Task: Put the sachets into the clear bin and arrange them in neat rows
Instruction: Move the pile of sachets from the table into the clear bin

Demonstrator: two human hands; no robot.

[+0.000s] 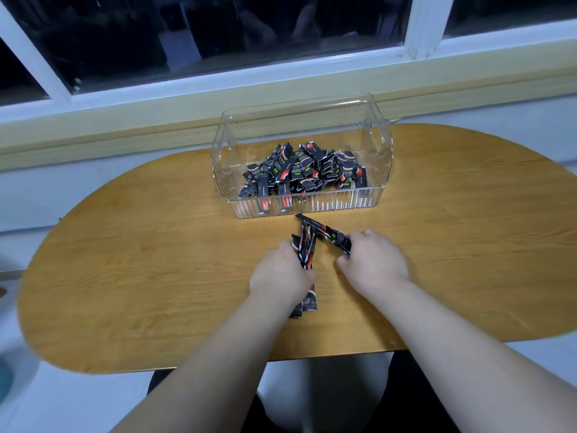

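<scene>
While our left hand (pixel 282 271) and right hand (pixel 374 260) each curl fingers round sachets (pixel 304 249) at frame centre, we should square the ends before laying them in the clear bin (pixel 299 126) above.

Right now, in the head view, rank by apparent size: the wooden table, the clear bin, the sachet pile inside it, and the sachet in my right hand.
1. wooden table
2. clear bin
3. sachet pile
4. sachet in the right hand, smallest even though nearest the camera
</scene>
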